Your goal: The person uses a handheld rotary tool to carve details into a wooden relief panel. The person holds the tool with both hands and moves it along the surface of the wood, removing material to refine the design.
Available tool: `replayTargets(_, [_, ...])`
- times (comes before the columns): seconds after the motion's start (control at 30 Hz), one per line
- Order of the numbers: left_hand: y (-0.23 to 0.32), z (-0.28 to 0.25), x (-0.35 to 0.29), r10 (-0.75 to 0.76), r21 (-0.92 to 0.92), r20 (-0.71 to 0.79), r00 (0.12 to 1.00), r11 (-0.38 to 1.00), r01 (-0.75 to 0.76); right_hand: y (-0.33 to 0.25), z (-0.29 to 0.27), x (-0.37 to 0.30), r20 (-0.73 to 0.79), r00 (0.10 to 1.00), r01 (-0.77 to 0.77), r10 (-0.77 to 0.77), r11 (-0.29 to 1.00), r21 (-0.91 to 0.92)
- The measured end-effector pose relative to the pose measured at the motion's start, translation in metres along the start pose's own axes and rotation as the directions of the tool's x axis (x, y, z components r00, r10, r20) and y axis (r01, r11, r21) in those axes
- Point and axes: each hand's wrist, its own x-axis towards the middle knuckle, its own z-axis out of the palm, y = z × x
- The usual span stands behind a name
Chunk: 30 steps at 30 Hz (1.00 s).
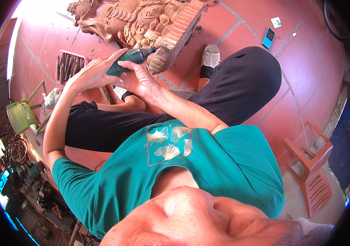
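Note:
A dark green die grinder [121, 65] is held between my two hands in front of a carved wooden sculpture [142, 22]. My left hand [95, 73] wraps the grinder from its left side, with the thumb and fingers along the body. From the right, my right hand [139, 81] grips the lower part, its thumb lying on top. The dark nose of the grinder points at the near corner of the sculpture's ridged base. Whether the bit touches the wood is too small to tell. The carving lies tilted on its side, showing coin-like discs and rounded relief.
A pink tray [60, 76] of several slim, dark-handled tools stands left of my hands. A green plastic chair [21, 117] and a plastic bag [52, 97] are further left. A blue phone [268, 38] and a small card [276, 22] lie on the red tiles. A brown plastic chair [312, 164] stands right.

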Motion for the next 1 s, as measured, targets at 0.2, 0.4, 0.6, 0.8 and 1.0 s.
replayTargets(0.2, [0.000,-0.001,-0.002,-0.020,0.019,0.002,1.000,1.000,0.020,-0.001,0.003,0.000,-0.016,1.000,-0.001,0.000,1.000,-0.002])
replayTargets(0.4, [0.008,-0.005,-0.003,-0.057,-0.047,0.035,0.998,0.997,0.058,-0.001,0.003,0.001,0.001,1.000,0.008,-0.008,1.000,-0.005])
replayTargets(0.6, [0.010,-0.005,-0.005,-0.096,0.041,0.023,0.995,0.995,0.095,0.000,0.004,0.001,-0.002,1.000,-0.003,0.003,1.000,-0.007])
replayTargets(0.8, [0.016,-0.008,-0.005,-0.133,0.031,0.030,0.991,0.991,0.132,-0.001,0.000,0.006,0.016,0.999,-0.030,0.030,1.000,-0.011])
replayTargets(1.0, [0.019,-0.010,-0.006,-0.110,-0.012,0.031,0.993,0.994,0.110,-0.002,0.000,0.005,0.031,0.999,-0.022,0.022,1.000,-0.016])
